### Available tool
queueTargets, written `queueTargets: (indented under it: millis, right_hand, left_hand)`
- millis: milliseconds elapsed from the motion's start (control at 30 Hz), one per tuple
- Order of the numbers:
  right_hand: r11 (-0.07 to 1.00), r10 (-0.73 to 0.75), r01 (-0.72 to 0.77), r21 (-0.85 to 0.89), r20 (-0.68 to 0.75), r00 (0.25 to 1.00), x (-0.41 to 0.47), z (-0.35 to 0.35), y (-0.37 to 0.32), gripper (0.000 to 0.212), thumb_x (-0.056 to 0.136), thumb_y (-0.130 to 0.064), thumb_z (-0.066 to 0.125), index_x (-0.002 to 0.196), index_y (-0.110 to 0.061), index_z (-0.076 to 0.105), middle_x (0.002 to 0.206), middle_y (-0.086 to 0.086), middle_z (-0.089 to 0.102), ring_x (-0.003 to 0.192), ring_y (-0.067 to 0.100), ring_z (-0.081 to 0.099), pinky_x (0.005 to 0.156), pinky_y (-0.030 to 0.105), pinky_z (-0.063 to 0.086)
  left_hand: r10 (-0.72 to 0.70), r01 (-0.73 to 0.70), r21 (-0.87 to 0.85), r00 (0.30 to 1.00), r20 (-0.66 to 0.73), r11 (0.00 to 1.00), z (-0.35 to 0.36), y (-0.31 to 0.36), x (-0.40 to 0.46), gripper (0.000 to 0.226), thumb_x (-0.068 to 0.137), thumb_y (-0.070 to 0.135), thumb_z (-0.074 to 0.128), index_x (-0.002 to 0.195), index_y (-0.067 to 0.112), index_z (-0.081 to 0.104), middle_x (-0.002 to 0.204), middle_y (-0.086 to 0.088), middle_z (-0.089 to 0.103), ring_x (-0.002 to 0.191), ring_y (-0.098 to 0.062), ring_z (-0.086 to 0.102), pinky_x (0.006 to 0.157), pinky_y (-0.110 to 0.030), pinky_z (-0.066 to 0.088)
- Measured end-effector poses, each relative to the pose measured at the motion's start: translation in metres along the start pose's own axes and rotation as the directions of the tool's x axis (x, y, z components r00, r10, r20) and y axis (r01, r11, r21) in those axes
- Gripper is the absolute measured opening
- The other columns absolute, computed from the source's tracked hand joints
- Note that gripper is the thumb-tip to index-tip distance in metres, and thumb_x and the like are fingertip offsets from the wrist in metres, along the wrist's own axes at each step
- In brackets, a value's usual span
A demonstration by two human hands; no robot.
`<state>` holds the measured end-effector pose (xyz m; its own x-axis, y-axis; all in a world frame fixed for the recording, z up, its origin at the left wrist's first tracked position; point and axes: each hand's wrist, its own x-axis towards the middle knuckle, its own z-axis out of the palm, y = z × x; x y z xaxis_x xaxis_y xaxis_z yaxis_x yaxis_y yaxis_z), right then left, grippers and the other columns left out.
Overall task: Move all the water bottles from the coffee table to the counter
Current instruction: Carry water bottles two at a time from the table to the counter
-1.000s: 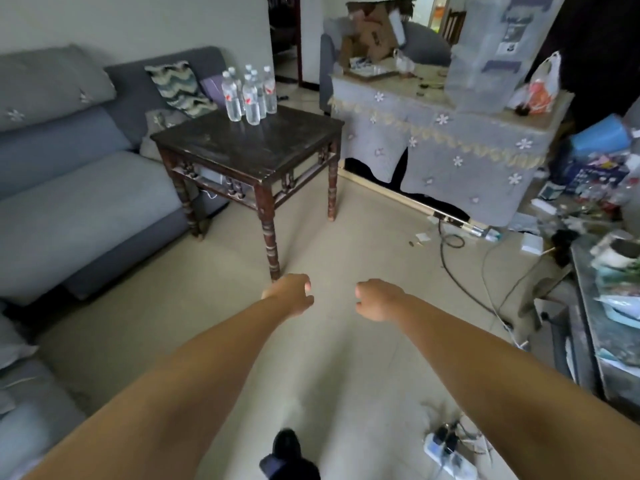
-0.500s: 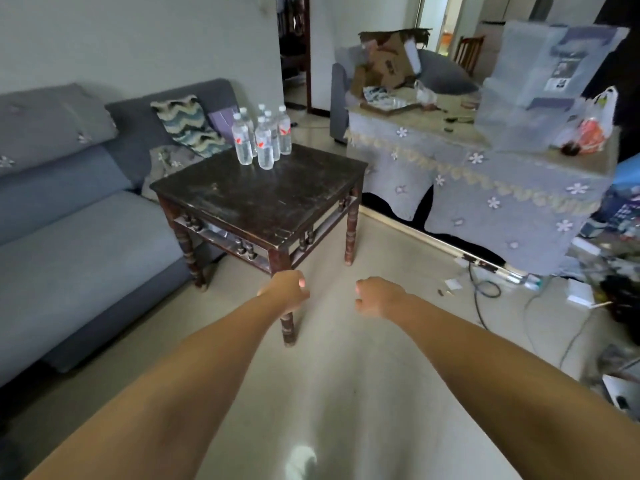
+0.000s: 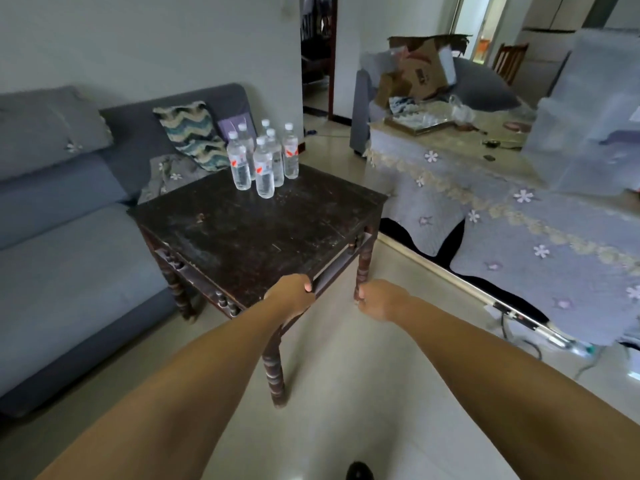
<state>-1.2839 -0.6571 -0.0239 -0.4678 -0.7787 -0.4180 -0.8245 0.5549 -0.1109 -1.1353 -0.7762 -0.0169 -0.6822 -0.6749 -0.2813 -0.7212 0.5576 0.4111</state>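
Several clear water bottles [image 3: 264, 168] with white caps and red-marked labels stand clustered at the far corner of a dark wooden coffee table [image 3: 256, 230]. My left hand [image 3: 290, 295] is a loose fist over the table's near corner, holding nothing. My right hand [image 3: 379, 301] is also curled shut and empty, just right of that corner above the floor. Both hands are well short of the bottles. The counter [image 3: 491, 188], draped in a grey flowered cloth, stands to the right.
A grey sofa [image 3: 69, 244] with a patterned cushion [image 3: 194, 133] runs along the left. The counter carries a cardboard box [image 3: 419, 72], a tray and stacked clear plastic bins [image 3: 588, 116]. Cables lie on the tiled floor at right. A doorway opens behind the table.
The view has moved closer to the coffee table, which now looks larger. Both fists stay shut and empty and now sit at the table's near corner.
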Motion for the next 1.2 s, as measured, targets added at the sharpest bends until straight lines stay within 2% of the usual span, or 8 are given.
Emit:
queueTargets:
  millis: [100, 200, 400, 500, 633, 867, 1067, 1200]
  right_hand:
    - [0.999, -0.037, 0.037, -0.029, 0.026, 0.999, 0.061, -0.040, 0.022, 0.038, 0.099, -0.026, 0.044, 0.129, -0.007, 0.055, 0.130, 0.015, 0.058, 0.119, 0.032, 0.055, 0.098, 0.037, 0.044]
    - [0.996, -0.067, 0.070, -0.056, 0.050, 0.997, 0.108, -0.075, 0.031, 0.037, 0.102, -0.020, 0.041, 0.132, -0.002, 0.053, 0.133, 0.018, 0.055, 0.124, 0.032, 0.053, 0.099, 0.035, 0.042]
    - [0.991, -0.128, 0.130, -0.042, 0.038, 0.991, 0.191, -0.097, 0.036, 0.034, 0.100, -0.023, 0.042, 0.130, -0.011, 0.050, 0.122, 0.013, 0.059, 0.112, 0.031, 0.059, 0.090, 0.036, 0.046]
    - [0.985, -0.168, 0.170, -0.038, 0.044, 0.985, 0.237, -0.110, 0.032, 0.035, 0.099, -0.026, 0.044, 0.129, -0.011, 0.051, 0.123, 0.012, 0.059, 0.113, 0.031, 0.058, 0.094, 0.039, 0.047]
    - [0.981, -0.188, 0.190, -0.040, 0.060, 0.980, 0.312, -0.136, 0.023, 0.037, 0.100, -0.026, 0.042, 0.134, -0.012, 0.049, 0.128, 0.010, 0.056, 0.113, 0.029, 0.058, 0.088, 0.037, 0.046]
    - [0.983, -0.183, 0.184, -0.010, 0.060, 0.981, 0.426, -0.191, 0.000, 0.040, 0.100, -0.028, 0.043, 0.137, -0.012, 0.048, 0.134, 0.010, 0.054, 0.119, 0.028, 0.057, 0.099, 0.039, 0.048]
    - [0.967, -0.247, 0.247, 0.065, -0.013, 0.969, 0.502, -0.200, -0.036, 0.037, 0.100, -0.027, 0.044, 0.134, -0.015, 0.051, 0.130, 0.008, 0.058, 0.116, 0.026, 0.058, 0.094, 0.037, 0.050]
    - [0.947, -0.269, 0.272, 0.171, -0.042, 0.962, 0.550, -0.204, -0.060, 0.041, 0.098, -0.028, 0.049, 0.137, -0.018, 0.048, 0.134, 0.007, 0.052, 0.121, 0.025, 0.055, 0.099, 0.037, 0.048]
  left_hand:
    - [-0.056, 0.055, -0.035, 0.998, -0.029, 0.998, -0.017, 0.018, 0.061, 0.020, 0.092, 0.025, 0.054, 0.107, 0.014, 0.062, 0.114, -0.011, 0.068, 0.105, -0.029, 0.065, 0.086, -0.032, 0.050]
    - [-0.096, 0.093, -0.070, 0.995, -0.041, 0.993, -0.025, 0.025, 0.107, 0.028, 0.092, 0.027, 0.054, 0.114, 0.012, 0.062, 0.118, -0.012, 0.066, 0.110, -0.030, 0.061, 0.092, -0.036, 0.050]
    - [-0.166, 0.165, -0.113, 0.986, 0.002, 0.980, -0.038, 0.012, 0.181, 0.032, 0.093, 0.029, 0.054, 0.120, 0.012, 0.060, 0.123, -0.011, 0.063, 0.111, -0.029, 0.060, 0.096, -0.037, 0.050]
    - [-0.200, 0.196, -0.123, 0.980, -0.020, 0.973, -0.050, -0.001, 0.229, 0.030, 0.091, 0.030, 0.056, 0.116, 0.013, 0.062, 0.120, -0.010, 0.065, 0.108, -0.029, 0.062, 0.094, -0.037, 0.051]
    - [-0.231, 0.221, -0.161, 0.972, -0.050, 0.962, -0.073, -0.020, 0.307, 0.028, 0.090, 0.030, 0.058, 0.112, 0.014, 0.063, 0.117, -0.009, 0.066, 0.108, -0.028, 0.062, 0.094, -0.038, 0.052]
    - [-0.281, 0.267, -0.220, 0.959, -0.037, 0.938, -0.123, -0.057, 0.405, 0.029, 0.089, 0.028, 0.059, 0.113, 0.012, 0.063, 0.119, -0.009, 0.065, 0.111, -0.026, 0.061, 0.098, -0.038, 0.050]
    - [-0.426, 0.390, -0.352, 0.904, -0.026, 0.851, -0.143, -0.093, 0.462, 0.028, 0.088, 0.025, 0.062, 0.111, 0.008, 0.064, 0.118, -0.012, 0.064, 0.110, -0.028, 0.061, 0.096, -0.035, 0.050]
    - [-0.528, 0.433, -0.532, 0.848, -0.032, 0.728, -0.143, -0.108, 0.491, 0.044, 0.086, 0.027, 0.065, 0.125, 0.009, 0.052, 0.122, -0.011, 0.063, 0.110, -0.028, 0.061, 0.090, -0.031, 0.047]
